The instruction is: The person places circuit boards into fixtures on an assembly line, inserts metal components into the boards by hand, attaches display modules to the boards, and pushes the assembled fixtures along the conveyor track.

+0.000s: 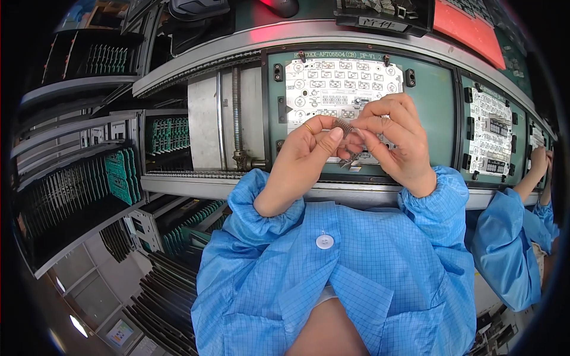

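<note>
My left hand [307, 151] is closed, with thumb and forefinger pinching a small grey ribbed metal strip [344, 126] that looks like a row of pins or a coil. At the strip's right end, the fingertips of my right hand [399, 136] close on it too. More small metal pieces [351, 160] show under my fingers; which hand has them I cannot tell. Beneath both hands lies a white printed circuit board [323, 76], set in a dark green fixture plate [436, 118]. My hands hide its lower middle.
A black bin [385, 24] of small metal parts stands beyond the rail, beside a red tray [469, 32]. Another board [490, 130] sits in a fixture to the right, where a co-worker's hands [539, 163] work. Racks of green boards [122, 175] stand at left.
</note>
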{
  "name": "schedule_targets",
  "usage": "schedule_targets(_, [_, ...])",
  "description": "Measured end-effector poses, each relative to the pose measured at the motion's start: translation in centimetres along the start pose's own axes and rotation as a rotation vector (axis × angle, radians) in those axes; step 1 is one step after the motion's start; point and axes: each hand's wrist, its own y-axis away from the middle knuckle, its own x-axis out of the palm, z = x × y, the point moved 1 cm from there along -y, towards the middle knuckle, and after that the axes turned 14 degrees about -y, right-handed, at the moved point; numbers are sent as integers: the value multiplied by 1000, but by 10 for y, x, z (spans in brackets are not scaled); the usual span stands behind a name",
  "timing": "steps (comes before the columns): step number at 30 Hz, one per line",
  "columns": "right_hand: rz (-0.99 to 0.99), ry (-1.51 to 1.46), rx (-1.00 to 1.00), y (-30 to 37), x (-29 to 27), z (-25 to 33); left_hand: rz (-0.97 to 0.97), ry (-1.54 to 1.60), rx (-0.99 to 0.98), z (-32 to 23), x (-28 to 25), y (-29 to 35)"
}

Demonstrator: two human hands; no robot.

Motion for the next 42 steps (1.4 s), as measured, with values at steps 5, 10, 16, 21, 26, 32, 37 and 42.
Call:
schedule_targets(5, [-28, 101, -82, 0, 1, 4, 8, -30, -29, -1, 2, 0])
schedule_targets(10, [-127, 271, -157, 3, 1, 4, 57, -68, -54, -7, 4, 2])
schedule_targets(16, [-255, 318, -76, 4, -1, -3, 96, -162, -58, -2, 2, 1])
schedule_targets(21, [-225, 225, -53, 4, 2, 0, -130, -142, 131, 5, 15, -2])
schedule_targets(26, [-240, 196, -16, 5, -2, -2, -43, -180, 103, 3, 15, -4])
schedule_targets(32, [-168, 288, 109, 8, -8, -15, -236, -1059, 320, -3, 4, 2])
schedule_targets(37, [-195, 292, 189, 13, -11, -17, -182, -1199, 389, -2, 18, 8])
schedule_targets(42, [154, 73, 372, 31, -15, 13, -105, -1255, 379, 6, 6, 10])
